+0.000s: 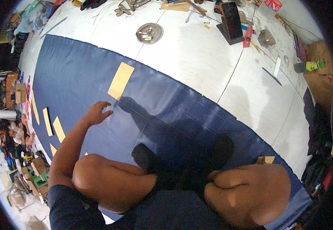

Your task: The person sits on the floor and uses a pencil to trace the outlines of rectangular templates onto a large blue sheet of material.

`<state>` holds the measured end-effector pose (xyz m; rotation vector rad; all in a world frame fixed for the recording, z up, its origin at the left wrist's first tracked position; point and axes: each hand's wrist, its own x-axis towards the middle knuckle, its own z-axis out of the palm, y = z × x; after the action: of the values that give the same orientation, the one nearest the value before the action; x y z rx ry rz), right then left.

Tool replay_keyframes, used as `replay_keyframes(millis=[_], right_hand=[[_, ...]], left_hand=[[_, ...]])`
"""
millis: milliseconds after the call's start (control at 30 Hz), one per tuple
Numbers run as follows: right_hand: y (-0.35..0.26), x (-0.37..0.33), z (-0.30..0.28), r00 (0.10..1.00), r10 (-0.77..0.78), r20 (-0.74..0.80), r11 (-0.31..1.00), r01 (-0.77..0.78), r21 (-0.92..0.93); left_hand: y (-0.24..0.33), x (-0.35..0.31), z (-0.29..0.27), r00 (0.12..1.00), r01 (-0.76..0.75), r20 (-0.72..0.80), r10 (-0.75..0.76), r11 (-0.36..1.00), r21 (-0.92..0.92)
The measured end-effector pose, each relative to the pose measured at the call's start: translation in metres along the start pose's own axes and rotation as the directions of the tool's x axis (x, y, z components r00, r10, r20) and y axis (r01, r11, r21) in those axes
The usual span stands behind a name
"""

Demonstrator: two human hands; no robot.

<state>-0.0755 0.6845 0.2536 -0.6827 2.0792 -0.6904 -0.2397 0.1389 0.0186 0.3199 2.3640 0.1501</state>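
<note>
Over the dark blue sheet [78,69], smooth and slightly shiny like vinyl, reaches my left hand [98,113]. Its thumb and fingers are apart and hold nothing. Just beyond the fingertips lies a tan rectangular card [121,80], flat on the sheet and apart from the hand. Faint pale lines are drawn across the sheet. More tan strips [47,122] lie at the sheet's left side, to the left of my forearm. My right hand does not show. My shadow falls over the sheet's middle, between my bent knees.
On the white tiled floor [197,50] beyond the sheet sits a round metal ashtray [160,34] with cigarette butts. Far right are a phone [231,21], a red-handled tool [247,35] and a yellow-green container [312,66]. Clutter and boxes [20,94] line the left, where another person [18,134] shows.
</note>
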Motion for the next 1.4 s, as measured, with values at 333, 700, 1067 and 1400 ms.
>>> replay_keyframes(millis=[333, 700, 1067, 1400], right_hand=[[-0.047, 0.056, 0.013, 0.985, 0.173, 0.008, 0.984, -0.173, 0.033], [-0.029, 0.046, 0.085, 0.833, 0.477, -0.282, 0.876, -0.424, 0.229], [0.025, -0.019, 0.159, 0.242, 0.731, -0.637, 0.654, -0.514, 0.555], [0.140, -0.097, 0.265, -0.448, 0.689, -0.569, 0.530, -0.223, 0.818]], left_hand=[[-0.026, 0.068, 0.060, 0.732, -0.002, -0.677, -0.071, 0.994, -0.106], [-0.022, 0.074, 0.081, 0.690, 0.023, -0.715, -0.116, 0.990, -0.138], [-0.031, 0.107, 0.065, 0.868, 0.032, -0.456, -0.199, 0.937, -0.349], [-0.088, 0.109, 0.100, 0.838, -0.183, -0.541, -0.070, 0.899, -0.399]])
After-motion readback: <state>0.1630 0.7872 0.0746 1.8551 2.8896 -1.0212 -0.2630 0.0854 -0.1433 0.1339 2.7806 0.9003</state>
